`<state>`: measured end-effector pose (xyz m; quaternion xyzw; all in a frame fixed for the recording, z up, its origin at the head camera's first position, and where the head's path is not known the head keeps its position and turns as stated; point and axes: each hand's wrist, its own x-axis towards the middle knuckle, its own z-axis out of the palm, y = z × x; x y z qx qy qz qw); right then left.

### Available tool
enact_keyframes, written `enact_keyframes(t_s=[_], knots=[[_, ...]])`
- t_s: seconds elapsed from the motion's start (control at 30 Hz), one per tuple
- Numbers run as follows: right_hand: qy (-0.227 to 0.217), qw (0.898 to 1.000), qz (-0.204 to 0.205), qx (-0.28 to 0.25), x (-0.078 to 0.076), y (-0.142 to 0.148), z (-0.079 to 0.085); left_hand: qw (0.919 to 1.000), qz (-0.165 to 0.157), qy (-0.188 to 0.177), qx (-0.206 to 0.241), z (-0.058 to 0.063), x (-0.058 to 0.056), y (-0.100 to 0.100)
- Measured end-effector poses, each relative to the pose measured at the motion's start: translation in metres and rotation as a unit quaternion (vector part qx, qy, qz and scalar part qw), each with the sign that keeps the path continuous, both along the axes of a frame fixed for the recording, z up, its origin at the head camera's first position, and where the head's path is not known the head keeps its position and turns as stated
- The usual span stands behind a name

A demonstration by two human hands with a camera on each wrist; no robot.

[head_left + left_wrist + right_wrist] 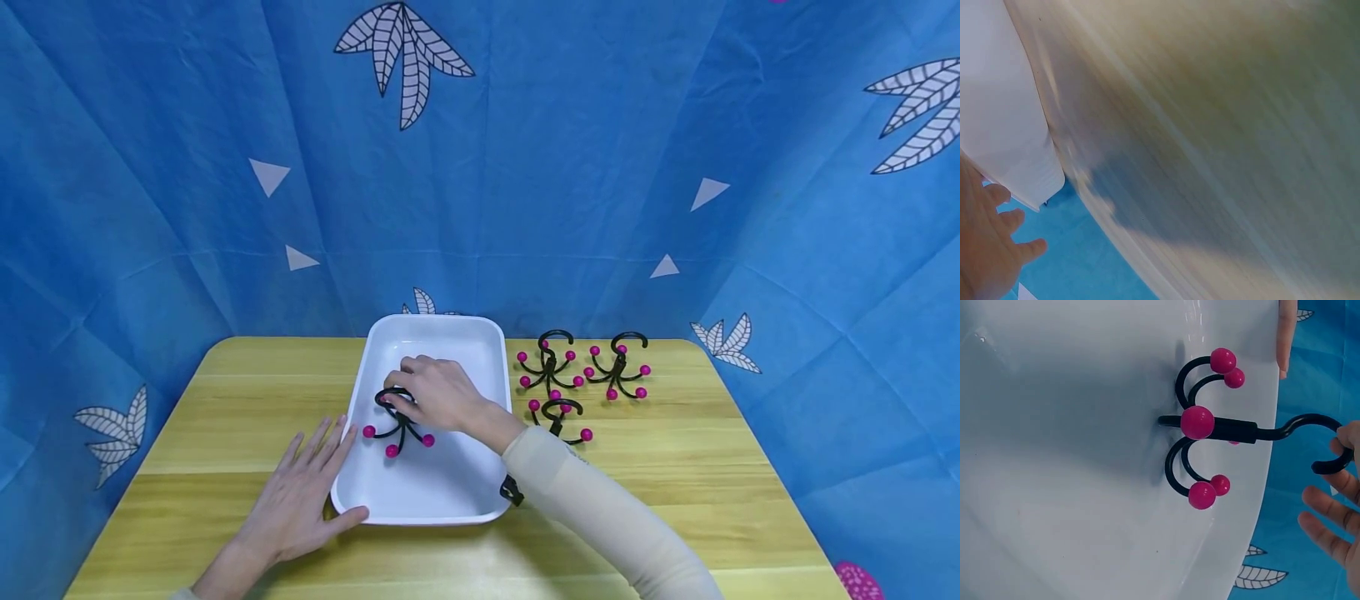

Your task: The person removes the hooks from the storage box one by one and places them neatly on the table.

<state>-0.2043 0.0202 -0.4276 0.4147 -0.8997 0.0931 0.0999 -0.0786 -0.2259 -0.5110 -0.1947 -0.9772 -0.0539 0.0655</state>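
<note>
My right hand [442, 396] pinches the curved top of a black rotating hook hanger [402, 423] with pink ball tips, over the left part of a white tray [435, 496]. In the right wrist view, the hanger [1235, 430] stands upright inside the tray [1054, 519], its hook top between the thumb and fingers of the right hand [1341, 512]. Fingers outstretched, my left hand [300, 500] rests against the tray's left edge. The left wrist view shows that hand [985, 244] beside the tray's outer wall [1007, 94].
Right of the tray lie more hook hangers: one at the back [550, 367], another hanger [617, 367] farther right, and a nearer hanger [557, 425] partly behind my sleeve. A black piece [512, 492] shows at the tray's right edge. A blue patterned curtain [480, 167] surrounds the wooden table [697, 467].
</note>
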Motion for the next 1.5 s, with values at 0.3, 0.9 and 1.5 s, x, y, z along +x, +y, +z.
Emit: enact_keyframes(t_s=[0.3, 0.9, 1.5], knots=[[0.003, 1.000, 0.003, 0.012, 0.002, 0.002, 0.002, 0.9999, -0.003, 0.010, 0.002, 0.000, 0.000, -0.001], [0.041, 0.998, 0.011, -0.042, 0.014, 0.026, 0.006, 1.0000, 0.001, 0.001, 0.005, 0.001, 0.000, 0.000], [0.067, 0.994, 0.001, -0.088, 0.021, 0.051, 0.018, 1.0000, 0.001, 0.006, 0.006, 0.000, 0.001, -0.001]])
